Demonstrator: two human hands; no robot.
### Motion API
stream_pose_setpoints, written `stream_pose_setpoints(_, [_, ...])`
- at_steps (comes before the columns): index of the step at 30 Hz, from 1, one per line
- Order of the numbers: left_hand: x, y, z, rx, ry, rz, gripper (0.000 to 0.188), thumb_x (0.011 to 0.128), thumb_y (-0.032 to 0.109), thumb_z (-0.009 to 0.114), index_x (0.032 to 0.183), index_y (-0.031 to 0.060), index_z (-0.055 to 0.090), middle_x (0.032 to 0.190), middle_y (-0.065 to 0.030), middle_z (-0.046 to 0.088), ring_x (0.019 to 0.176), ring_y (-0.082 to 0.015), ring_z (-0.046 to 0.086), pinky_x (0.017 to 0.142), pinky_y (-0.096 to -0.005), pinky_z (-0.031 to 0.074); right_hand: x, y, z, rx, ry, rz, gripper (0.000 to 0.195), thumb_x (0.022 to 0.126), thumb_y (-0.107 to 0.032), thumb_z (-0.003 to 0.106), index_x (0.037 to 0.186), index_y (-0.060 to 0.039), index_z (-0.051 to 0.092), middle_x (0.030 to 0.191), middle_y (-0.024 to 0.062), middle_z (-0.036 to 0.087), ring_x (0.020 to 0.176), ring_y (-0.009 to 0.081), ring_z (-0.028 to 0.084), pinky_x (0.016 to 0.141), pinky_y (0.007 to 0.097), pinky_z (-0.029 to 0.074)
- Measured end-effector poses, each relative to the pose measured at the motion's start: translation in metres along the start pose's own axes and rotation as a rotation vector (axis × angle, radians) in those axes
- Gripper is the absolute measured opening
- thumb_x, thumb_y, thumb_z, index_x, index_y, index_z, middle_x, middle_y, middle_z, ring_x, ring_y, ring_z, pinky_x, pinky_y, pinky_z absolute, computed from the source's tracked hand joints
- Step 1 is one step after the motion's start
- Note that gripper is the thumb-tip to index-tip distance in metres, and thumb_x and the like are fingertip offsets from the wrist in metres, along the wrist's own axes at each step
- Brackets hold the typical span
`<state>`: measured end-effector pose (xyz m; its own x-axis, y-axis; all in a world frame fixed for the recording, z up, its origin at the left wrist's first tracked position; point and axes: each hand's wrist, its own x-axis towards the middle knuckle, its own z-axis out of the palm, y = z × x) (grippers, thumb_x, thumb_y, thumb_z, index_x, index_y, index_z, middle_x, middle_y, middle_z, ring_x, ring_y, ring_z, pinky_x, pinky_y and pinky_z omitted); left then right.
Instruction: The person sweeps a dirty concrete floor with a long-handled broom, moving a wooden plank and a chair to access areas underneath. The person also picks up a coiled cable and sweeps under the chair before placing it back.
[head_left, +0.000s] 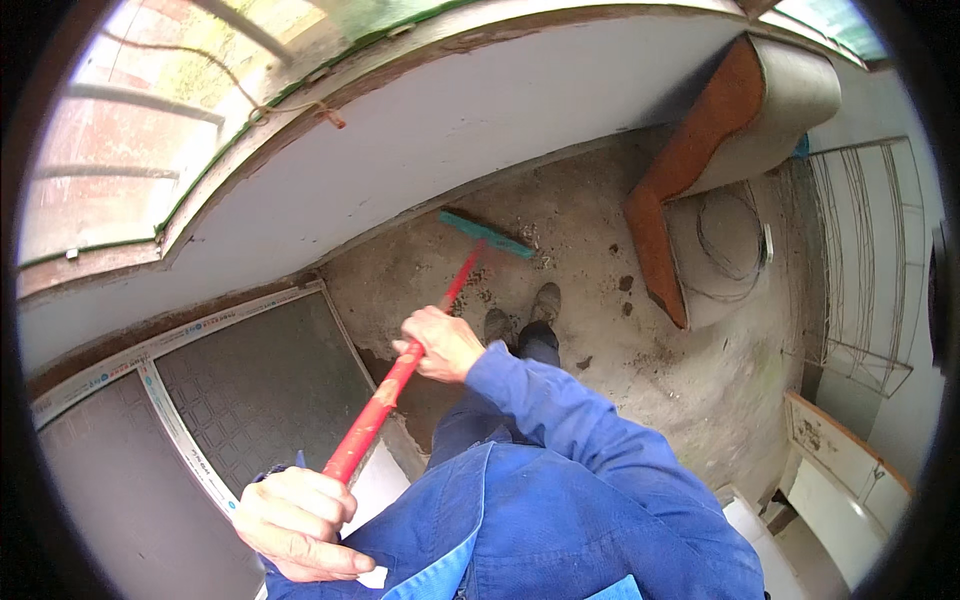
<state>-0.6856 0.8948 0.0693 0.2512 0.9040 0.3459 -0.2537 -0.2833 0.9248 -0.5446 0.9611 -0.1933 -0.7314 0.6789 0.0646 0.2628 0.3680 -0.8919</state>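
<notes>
A push broom reaches from my waist to the concrete floor (577, 202), its red handle (369, 427) worn pale in patches. Its teal broom head (495, 236) lies on the floor near the wall, with dark crumbs and litter around it. My left hand (296, 525) is wrapped around the upper end of the handle, close to my blue jacket. Farther down, my right hand (442, 345) grips the middle of the same handle. A small white piece (373, 577) shows below my left thumb; what it belongs to is unclear.
Dark framed panels (262, 375) lean at the left below the wall (420, 112). A curved brown-edged board (690, 165) stands at the right, near a coil of wire (724, 247) and a wire rack (862, 247). My shoes (546, 303) are just short of the broom head.
</notes>
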Motion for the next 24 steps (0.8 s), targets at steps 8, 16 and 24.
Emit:
stream_pose_setpoints(8, [0.012, -0.045, -0.002, 0.036, 0.037, -0.087, 0.009, 0.074, -0.001, 0.073, 0.074, -0.0094, 0.068, 0.047, -0.0095, 0.051, 0.036, -0.0192, 0.047, 0.043, -0.0346, 0.045, -0.018, 0.042, -0.004, -0.217, -0.089, 0.076, 0.013, 0.075, -0.026, 0.068, 0.078, -0.0146, 0.061, 0.081, 0.0069, 0.061, 0.084, 0.0291, 0.063, 0.069, 0.0440, 0.054])
stream_pose_setpoints(16, [0.031, -0.084, 0.047, 0.038, -0.196, -0.116, 0.008, 0.073, -0.003, 0.074, 0.079, -0.0078, 0.071, 0.054, -0.0095, 0.055, 0.042, -0.0201, 0.047, 0.051, -0.0352, 0.043, -0.074, 0.083, -0.038, -0.327, 0.494, 0.156, 0.024, 0.082, -0.013, 0.068, 0.066, -0.0072, 0.051, 0.067, 0.0101, 0.055, 0.068, 0.0312, 0.058, 0.057, 0.0429, 0.050])
stream_pose_setpoints(24, [0.022, -0.059, 0.044, 0.216, -0.008, -0.121, 0.005, 0.072, 0.000, 0.072, 0.071, -0.0041, 0.069, 0.049, -0.0089, 0.053, 0.040, -0.0182, 0.047, 0.049, -0.0342, 0.045, -0.063, 0.062, -0.057, -0.354, 0.609, 0.150, 0.023, 0.083, -0.019, 0.070, 0.071, -0.0074, 0.054, 0.071, 0.0126, 0.055, 0.071, 0.0340, 0.056, 0.061, 0.0440, 0.048])
